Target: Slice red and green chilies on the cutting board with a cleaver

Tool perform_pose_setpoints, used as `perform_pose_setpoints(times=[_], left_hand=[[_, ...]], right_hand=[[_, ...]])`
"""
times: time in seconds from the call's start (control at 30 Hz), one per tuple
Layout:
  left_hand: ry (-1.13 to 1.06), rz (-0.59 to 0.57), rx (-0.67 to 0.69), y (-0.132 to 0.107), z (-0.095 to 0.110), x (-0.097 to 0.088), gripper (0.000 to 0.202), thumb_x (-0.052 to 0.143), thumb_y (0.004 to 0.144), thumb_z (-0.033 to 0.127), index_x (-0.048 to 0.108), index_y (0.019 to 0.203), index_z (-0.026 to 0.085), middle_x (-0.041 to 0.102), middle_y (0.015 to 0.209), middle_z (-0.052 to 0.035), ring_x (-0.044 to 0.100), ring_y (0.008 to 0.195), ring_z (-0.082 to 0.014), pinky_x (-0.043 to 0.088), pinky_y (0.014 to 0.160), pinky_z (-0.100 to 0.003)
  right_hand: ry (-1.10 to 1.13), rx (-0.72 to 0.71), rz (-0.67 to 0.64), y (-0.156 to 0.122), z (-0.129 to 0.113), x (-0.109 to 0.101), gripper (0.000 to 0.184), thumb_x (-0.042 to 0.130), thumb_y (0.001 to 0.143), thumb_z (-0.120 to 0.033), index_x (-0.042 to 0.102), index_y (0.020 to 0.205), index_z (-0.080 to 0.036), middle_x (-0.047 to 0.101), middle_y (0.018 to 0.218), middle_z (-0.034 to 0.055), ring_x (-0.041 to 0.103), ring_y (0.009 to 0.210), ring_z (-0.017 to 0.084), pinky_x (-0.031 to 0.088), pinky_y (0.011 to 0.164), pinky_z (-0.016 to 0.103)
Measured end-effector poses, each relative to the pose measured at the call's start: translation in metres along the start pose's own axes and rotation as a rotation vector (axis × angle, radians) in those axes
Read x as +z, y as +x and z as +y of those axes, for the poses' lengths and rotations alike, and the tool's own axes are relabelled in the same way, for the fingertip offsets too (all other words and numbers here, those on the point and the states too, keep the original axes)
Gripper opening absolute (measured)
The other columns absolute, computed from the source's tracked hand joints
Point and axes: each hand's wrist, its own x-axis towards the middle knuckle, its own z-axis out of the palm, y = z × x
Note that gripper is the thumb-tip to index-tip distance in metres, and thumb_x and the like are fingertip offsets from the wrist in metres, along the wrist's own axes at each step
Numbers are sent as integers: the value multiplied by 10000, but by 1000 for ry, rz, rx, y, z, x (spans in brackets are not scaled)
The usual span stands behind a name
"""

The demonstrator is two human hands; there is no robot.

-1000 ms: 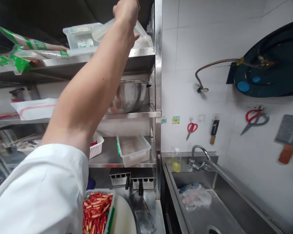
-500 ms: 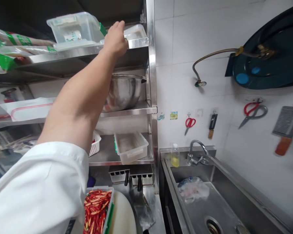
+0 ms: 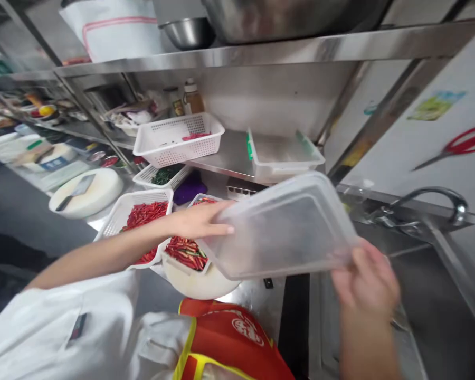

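A clear plastic container lid (image 3: pixel 285 232) is held tilted in front of me between both hands. My left hand (image 3: pixel 200 220) grips its left edge, thumb on the near face and fingers behind it. My right hand (image 3: pixel 368 274), a little blurred, grips the lower right corner. Behind and below the lid, a container of cut red chilies (image 3: pixel 186 253) rests on a round white cutting board (image 3: pixel 198 285), partly hidden by my left hand and the lid. Left of it is a white basket of red chilies (image 3: pixel 146 214).
On the shelf stand a white perforated basket (image 3: pixel 178 140) and a clear plastic tub (image 3: pixel 287 153). A knife (image 3: pixel 76 192) lies on another round board (image 3: pixel 106 190) at left. The sink faucet (image 3: pixel 427 203) is at right. Red-handled scissors (image 3: pixel 467 142) hang on the wall.
One hand was reaching to the upper shelf near the clear containers. Now both hands hold a clear lid lower down, and the view has swung down and left.
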Motion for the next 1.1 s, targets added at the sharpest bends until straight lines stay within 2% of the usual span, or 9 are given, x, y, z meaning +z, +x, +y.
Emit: perform_pose_setpoints(times=[0.1,0.17,0.23,0.37,0.5,0.67,0.8,0.97,1.1], left_hand=[[-53,165,-205,-40,-89,22,599,663,814,481,507,1349,261,590,1335,-42,587,1181,-273,467,1019,-363],[-47,302,-348,-64,-136,30,613,653,801,520,512,1324,233,626,1249,-53,615,1087,-266,496,947,-365],[-88,391,-479,-80,-172,39,592,648,786,546,543,1269,220,657,1126,-44,630,963,-236,516,848,-337],[-240,447,-722,-79,-220,59,539,612,808,502,577,1219,154,665,871,-49,622,738,-191,498,676,-286],[3,386,-805,-59,-247,69,384,570,860,390,620,1144,135,678,944,-115,650,895,-249,493,816,-332],[212,336,-769,-71,-278,81,366,497,910,445,642,1070,149,636,1102,-168,620,1061,-288,457,966,-386],[132,395,-666,-90,-301,99,350,509,912,378,602,1131,122,587,1218,-173,563,1184,-267,408,1057,-369],[-41,399,-622,-98,-317,109,391,450,944,333,499,1262,109,586,1249,-182,557,1191,-259,418,1045,-384],[-59,341,-545,-91,-326,100,244,444,946,322,565,1072,152,626,1111,-142,589,1074,-249,452,976,-386]], right_hand=[[52,147,-210,3,57,69,320,812,619,-343,667,878,-223,627,683,-2,605,597,162,564,605,357],[31,239,-347,4,102,112,392,774,648,-396,646,962,-199,652,742,5,626,647,169,570,654,367],[-92,210,-409,5,148,146,521,695,698,-452,587,1137,-193,686,912,39,665,777,200,569,761,411],[-506,72,-449,9,228,193,752,629,697,-434,451,1357,-120,579,1308,159,567,1182,264,436,1028,429],[-667,47,-446,10,276,223,773,615,685,-404,471,1353,-43,480,1396,233,454,1296,320,316,1116,444],[-799,-19,-413,-1,299,233,699,547,738,-404,499,1352,-74,456,1403,214,417,1316,320,293,1130,440],[-852,-106,-404,-17,301,232,669,532,770,-376,482,1385,-119,413,1453,173,374,1356,299,294,1140,436],[-916,-171,-389,-27,300,236,607,509,792,-344,527,1351,-110,455,1440,166,372,1365,290,289,1147,446],[-963,-169,-336,-21,297,235,599,499,792,-350,559,1314,-64,528,1374,194,456,1301,307,290,1140,466]])
